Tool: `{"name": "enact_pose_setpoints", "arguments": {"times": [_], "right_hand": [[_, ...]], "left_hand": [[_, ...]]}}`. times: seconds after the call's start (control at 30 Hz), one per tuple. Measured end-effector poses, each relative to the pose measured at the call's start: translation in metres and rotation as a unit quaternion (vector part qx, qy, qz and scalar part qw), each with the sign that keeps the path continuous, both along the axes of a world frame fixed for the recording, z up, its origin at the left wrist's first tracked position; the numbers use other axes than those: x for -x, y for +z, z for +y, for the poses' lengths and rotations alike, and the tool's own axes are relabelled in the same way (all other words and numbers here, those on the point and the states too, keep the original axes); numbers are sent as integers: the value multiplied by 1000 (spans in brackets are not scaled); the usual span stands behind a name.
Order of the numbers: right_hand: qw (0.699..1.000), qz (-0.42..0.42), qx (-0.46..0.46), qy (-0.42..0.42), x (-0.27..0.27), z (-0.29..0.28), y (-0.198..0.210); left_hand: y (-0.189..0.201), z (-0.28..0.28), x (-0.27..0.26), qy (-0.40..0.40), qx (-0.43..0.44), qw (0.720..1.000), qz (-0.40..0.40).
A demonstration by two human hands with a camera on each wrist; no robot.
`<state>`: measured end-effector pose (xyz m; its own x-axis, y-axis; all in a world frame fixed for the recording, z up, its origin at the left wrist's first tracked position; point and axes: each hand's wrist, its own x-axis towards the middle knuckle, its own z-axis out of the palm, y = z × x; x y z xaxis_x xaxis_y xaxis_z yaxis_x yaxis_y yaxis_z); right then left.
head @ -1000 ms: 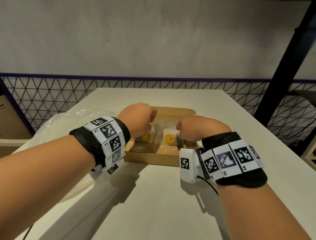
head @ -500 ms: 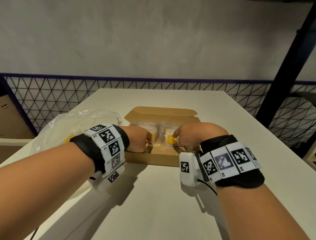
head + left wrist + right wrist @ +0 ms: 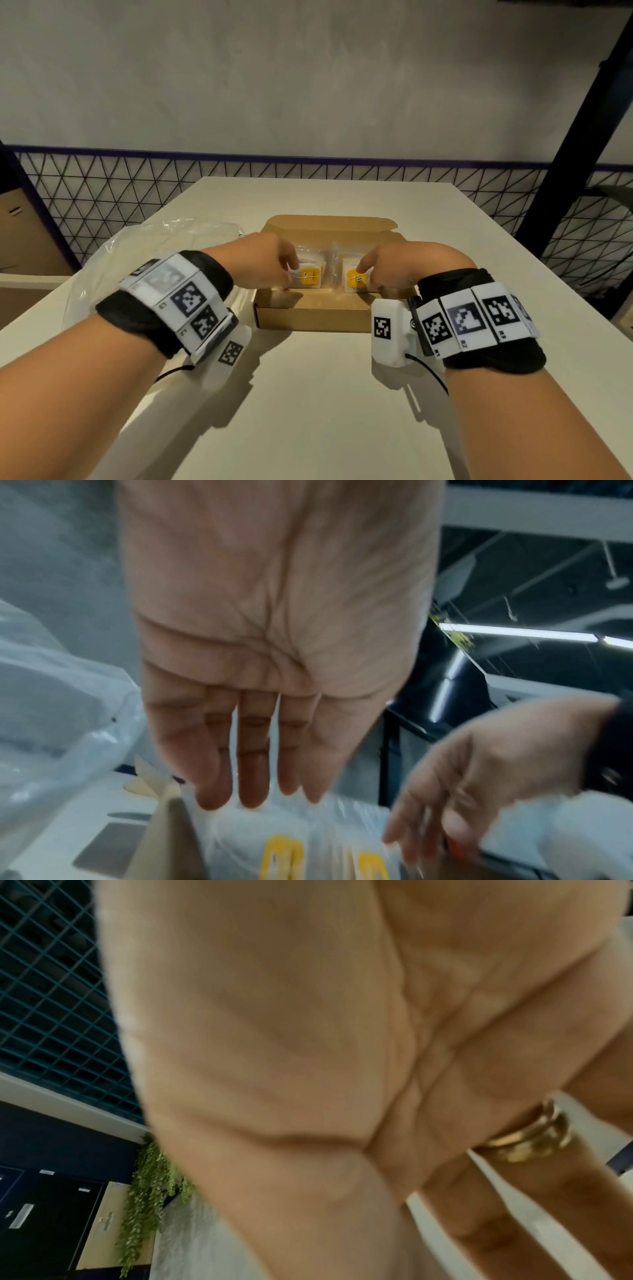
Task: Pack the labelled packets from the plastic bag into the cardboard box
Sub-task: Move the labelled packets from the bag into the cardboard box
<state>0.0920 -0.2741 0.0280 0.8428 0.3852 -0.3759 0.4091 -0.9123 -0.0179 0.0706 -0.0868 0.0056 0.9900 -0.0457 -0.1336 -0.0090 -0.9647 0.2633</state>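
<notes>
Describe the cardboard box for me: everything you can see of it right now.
The cardboard box is a shallow brown corrugated mailer lying flat on the white table, its lid flap folded open toward the far side. Inside lie two clear packets with yellow labels, side by side. The left hand and right hand reach in over them with straight fingers. A clear plastic bag lies just to its left.
</notes>
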Motion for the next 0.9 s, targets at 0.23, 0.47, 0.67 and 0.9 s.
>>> {"name": "enact_pose_setpoints", "arguments": {"times": [0.23, 0.47, 0.67, 0.9], "right_hand": [[1000, -20, -21, 11, 2, 1, 7], [999, -13, -47, -2, 4, 2, 9], [999, -8, -47, -2, 6, 2, 10], [998, -8, -65, -10, 6, -1, 12]], "left_hand": [[-3, 37, 3, 229, -13, 963, -141], [-12, 47, -1, 257, -80, 963, 11], [-4, 33, 3, 230, -162, 958, 56], [-5, 28, 4, 179, -186, 966, -13]]}}
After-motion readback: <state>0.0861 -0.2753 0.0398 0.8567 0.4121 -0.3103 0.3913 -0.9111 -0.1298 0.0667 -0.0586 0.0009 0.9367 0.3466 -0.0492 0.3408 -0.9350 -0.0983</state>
